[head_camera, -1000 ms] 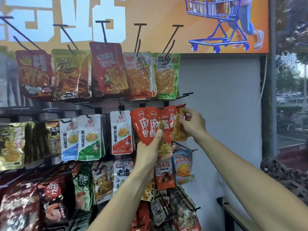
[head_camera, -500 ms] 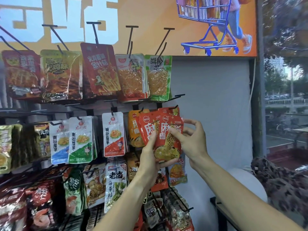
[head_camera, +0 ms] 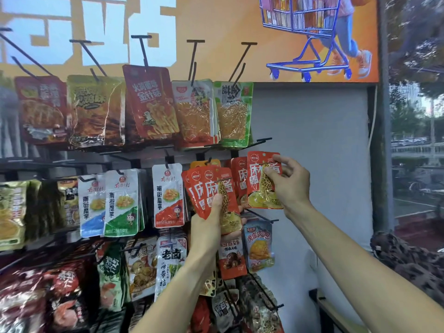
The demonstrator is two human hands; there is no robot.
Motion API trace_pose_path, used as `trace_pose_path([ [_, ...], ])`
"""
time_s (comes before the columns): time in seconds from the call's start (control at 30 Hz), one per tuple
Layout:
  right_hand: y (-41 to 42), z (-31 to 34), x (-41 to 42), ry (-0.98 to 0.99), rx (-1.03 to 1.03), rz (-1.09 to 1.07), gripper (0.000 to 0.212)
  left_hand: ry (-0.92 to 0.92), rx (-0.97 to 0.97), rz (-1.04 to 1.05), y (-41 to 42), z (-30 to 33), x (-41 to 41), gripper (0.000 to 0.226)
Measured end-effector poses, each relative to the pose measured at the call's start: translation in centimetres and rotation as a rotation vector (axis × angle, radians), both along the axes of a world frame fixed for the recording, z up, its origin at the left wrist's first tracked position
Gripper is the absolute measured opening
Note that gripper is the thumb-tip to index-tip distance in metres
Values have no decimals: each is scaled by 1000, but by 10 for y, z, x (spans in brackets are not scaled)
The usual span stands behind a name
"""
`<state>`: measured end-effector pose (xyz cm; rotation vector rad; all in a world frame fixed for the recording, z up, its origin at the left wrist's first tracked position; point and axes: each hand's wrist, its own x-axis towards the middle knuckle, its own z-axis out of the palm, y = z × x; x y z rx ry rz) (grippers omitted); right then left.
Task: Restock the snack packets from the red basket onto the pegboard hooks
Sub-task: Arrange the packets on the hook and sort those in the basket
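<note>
My left hand (head_camera: pixel 208 225) grips a fanned stack of red snack packets (head_camera: pixel 206 188) by their lower edge, in front of the middle row of the pegboard. My right hand (head_camera: pixel 289 183) pinches a single red packet (head_camera: pixel 260 186) of the same kind and holds it up against the rightmost hook (head_camera: pixel 263 140) of that row, where another red packet (head_camera: pixel 240 176) hangs behind it. The red basket is out of view.
Rows of black hooks carry many other packets: noodle-like snacks (head_camera: pixel 192 111) on top, white packets (head_camera: pixel 168 193) at the middle, darker packets (head_camera: pixel 258 246) below. A grey wall panel (head_camera: pixel 312 152) lies to the right, with a window (head_camera: pixel 418 140) beyond it.
My right hand has taken one red packet off the stack and lifted it up and right to the hook. My left hand stays put with the other packets.
</note>
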<state>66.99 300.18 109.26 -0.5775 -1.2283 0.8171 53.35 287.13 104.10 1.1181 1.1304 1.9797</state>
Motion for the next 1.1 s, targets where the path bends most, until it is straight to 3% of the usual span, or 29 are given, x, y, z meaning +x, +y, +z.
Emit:
trace_pose_path([
  [0.27, 3, 9, -3, -93, -8, -25, 43, -5, 38, 15, -5, 4, -4, 29],
  [0.47, 11, 11, -8, -161, -31, -121, 39, -17, 38, 9, -4, 4, -7, 31],
  [0.77, 24, 14, -34, -453, -52, -237, 44, -18, 25, 14, -1, 0, -6, 27],
  [0.83, 5, 2, -26, -358, -24, -248, 40, -17, 25, 27, -2, -2, -8, 26],
  [1.0, -50, -35, -27, -49, -75, 193, 37, 22, -18, 48, 1, -5, 1, 26],
  [1.1, -53, -40, -36, 23, -99, 235, 40, 29, -24, 8, 0, -3, 13, 28],
])
